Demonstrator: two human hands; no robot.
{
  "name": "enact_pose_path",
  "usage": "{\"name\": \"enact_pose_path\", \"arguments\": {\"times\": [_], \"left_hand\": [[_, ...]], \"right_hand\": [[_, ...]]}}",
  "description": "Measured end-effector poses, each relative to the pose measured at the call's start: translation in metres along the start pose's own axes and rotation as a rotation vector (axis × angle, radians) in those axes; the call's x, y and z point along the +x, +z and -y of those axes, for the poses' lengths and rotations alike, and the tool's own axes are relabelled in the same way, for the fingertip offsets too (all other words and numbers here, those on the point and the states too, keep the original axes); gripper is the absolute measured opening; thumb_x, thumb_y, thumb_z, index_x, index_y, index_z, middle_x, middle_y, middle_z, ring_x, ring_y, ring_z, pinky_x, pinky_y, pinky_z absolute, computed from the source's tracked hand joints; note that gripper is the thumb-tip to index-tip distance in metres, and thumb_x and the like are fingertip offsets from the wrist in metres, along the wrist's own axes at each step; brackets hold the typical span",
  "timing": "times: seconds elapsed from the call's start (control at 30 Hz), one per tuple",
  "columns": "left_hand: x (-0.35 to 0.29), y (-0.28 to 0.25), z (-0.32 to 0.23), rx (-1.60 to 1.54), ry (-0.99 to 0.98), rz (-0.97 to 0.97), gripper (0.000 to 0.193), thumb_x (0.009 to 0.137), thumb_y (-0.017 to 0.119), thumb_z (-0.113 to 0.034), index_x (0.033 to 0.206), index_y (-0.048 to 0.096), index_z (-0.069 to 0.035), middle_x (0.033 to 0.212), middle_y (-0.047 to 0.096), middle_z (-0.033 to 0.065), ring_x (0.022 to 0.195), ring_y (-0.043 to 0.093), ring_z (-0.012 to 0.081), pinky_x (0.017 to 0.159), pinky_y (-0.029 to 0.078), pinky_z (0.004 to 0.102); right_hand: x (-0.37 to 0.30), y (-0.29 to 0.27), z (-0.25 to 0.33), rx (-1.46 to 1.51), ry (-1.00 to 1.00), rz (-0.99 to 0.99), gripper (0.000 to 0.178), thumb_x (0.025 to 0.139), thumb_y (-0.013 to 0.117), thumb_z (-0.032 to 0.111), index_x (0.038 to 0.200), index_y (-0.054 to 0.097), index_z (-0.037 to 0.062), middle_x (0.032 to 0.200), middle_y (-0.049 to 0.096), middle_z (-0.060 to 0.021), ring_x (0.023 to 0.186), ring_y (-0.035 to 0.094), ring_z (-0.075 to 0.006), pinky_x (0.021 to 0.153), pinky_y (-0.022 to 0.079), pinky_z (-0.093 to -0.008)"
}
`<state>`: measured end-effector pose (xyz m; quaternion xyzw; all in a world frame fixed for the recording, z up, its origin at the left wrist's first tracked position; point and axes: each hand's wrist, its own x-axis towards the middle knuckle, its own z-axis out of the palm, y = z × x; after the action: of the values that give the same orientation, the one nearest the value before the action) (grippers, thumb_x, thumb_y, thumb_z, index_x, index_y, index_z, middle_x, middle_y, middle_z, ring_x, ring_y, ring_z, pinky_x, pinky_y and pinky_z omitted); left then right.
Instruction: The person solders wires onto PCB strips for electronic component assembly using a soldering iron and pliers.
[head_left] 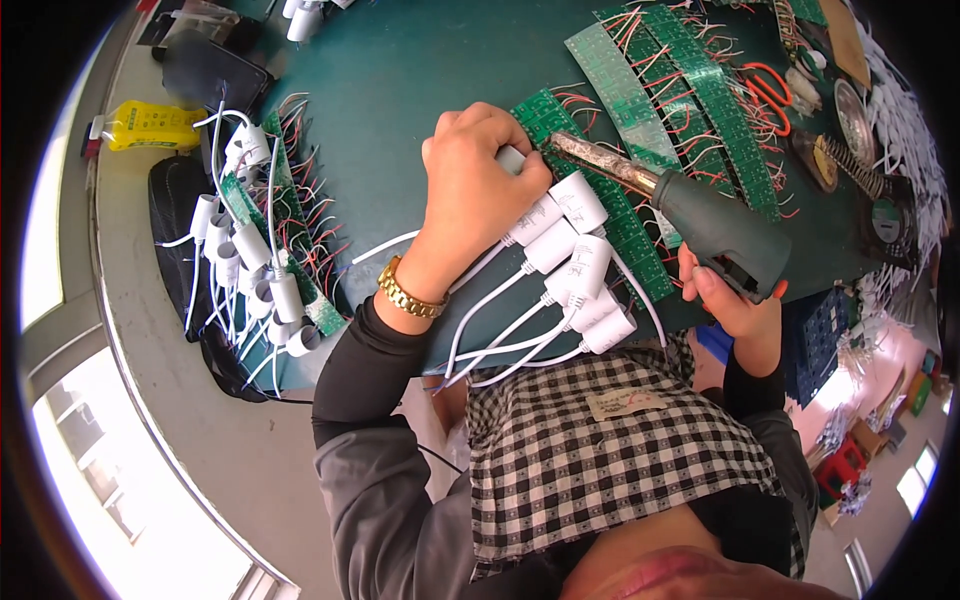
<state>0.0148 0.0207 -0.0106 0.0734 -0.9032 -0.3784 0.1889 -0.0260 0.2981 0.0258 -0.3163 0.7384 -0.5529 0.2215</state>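
My left hand [480,165], with a gold watch at its wrist, is closed around a white cylindrical housing [511,160]. Its thumb and fingers press it at the edge of a green circuit-board panel [625,240]. From the right, my right hand [735,300] grips a dark pistol-shaped tool [715,225] with a long, brown-stained metal barrel. The barrel's tip points at the panel just beside my left fingers. Several more white housings [583,268] with white cables lie in a row along the panel, between my two hands.
At left, white housings [285,297] hang off another wired board, near a yellow bottle [150,126]. Circuit-board strips [700,100] with red and white wires lie at far right, beside orange scissors [768,98] and a coiled metal holder [850,165]. The green mat [400,60] covers the table.
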Motion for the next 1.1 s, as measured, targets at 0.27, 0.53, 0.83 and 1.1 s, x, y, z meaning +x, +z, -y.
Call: {"name": "enact_pose_path", "arguments": {"times": [0.27,0.53,0.83,1.1], "left_hand": [[-0.002,-0.001,0.002,-0.038,-0.04,0.005,0.007,0.064,0.066,-0.009,0.067,0.061,-0.006,0.082,0.06,0.0042,0.085,0.052,0.0265,0.077,0.037,0.037],[-0.003,-0.003,-0.003,0.017,-0.041,0.013,0.007,0.067,0.065,-0.008,0.07,0.06,-0.005,0.085,0.061,0.0048,0.088,0.054,0.0255,0.082,0.04,0.035],[-0.002,-0.004,-0.005,0.019,-0.059,0.03,0.007,0.067,0.065,-0.007,0.069,0.059,-0.005,0.084,0.061,0.0043,0.085,0.053,0.0246,0.081,0.04,0.0344],[0.0,-0.004,-0.006,0.024,-0.036,0.026,0.006,0.067,0.065,-0.007,0.069,0.059,-0.004,0.082,0.061,0.0053,0.083,0.054,0.0249,0.078,0.043,0.0344]], "right_hand": [[0.0,-0.002,-0.005,-0.119,-0.063,0.042,0.025,0.083,0.058,0.01,0.104,0.054,-0.0036,0.079,0.059,-0.0088,0.061,0.057,-0.0118,0.055,0.048,-0.0242],[-0.003,0.007,-0.005,0.31,-0.088,-0.168,0.034,0.085,0.057,0.013,0.112,0.051,-0.0062,0.073,0.058,-0.0123,0.053,0.056,-0.0165,0.048,0.046,-0.0265],[-0.02,0.029,-0.013,0.683,-0.011,-0.32,0.045,0.087,0.054,0.027,0.115,0.044,-0.0062,0.074,0.055,-0.0145,0.052,0.055,-0.0185,0.047,0.046,-0.0267],[-0.031,0.031,-0.022,0.734,-0.135,-0.379,0.046,0.088,0.052,0.029,0.119,0.041,-0.003,0.077,0.054,-0.0145,0.056,0.055,-0.02,0.051,0.048,-0.0308]]}}
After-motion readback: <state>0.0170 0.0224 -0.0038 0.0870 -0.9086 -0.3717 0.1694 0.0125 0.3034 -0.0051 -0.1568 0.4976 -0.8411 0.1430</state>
